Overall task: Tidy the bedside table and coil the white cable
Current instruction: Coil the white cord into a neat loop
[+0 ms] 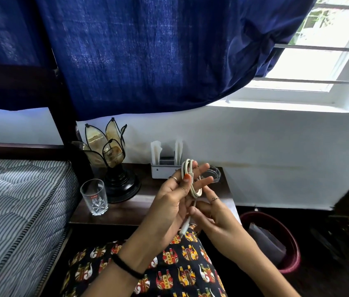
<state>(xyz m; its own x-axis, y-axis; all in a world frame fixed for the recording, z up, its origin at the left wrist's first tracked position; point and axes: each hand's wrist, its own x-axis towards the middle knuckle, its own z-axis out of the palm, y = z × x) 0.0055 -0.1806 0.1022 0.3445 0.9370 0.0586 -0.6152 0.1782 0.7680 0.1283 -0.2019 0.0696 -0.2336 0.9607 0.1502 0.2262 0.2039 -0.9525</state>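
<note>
The white cable (193, 185) is looped in several turns around the fingers of my left hand (175, 202), and my thumb presses the loops in place. Its loose tail hangs down between my hands to a white plug end (184, 228). My right hand (213, 217) pinches this tail just below the loops. Both hands hover over the front right part of the dark wooden bedside table (126, 213).
On the table stand a clear drinking glass (94, 197), a petal-shaped lamp on a black base (113, 166), a white holder with paper sachets (166, 166) and a clear glass dish (213, 173). A striped mattress (14, 202) lies left; a maroon bin (276, 239) sits right.
</note>
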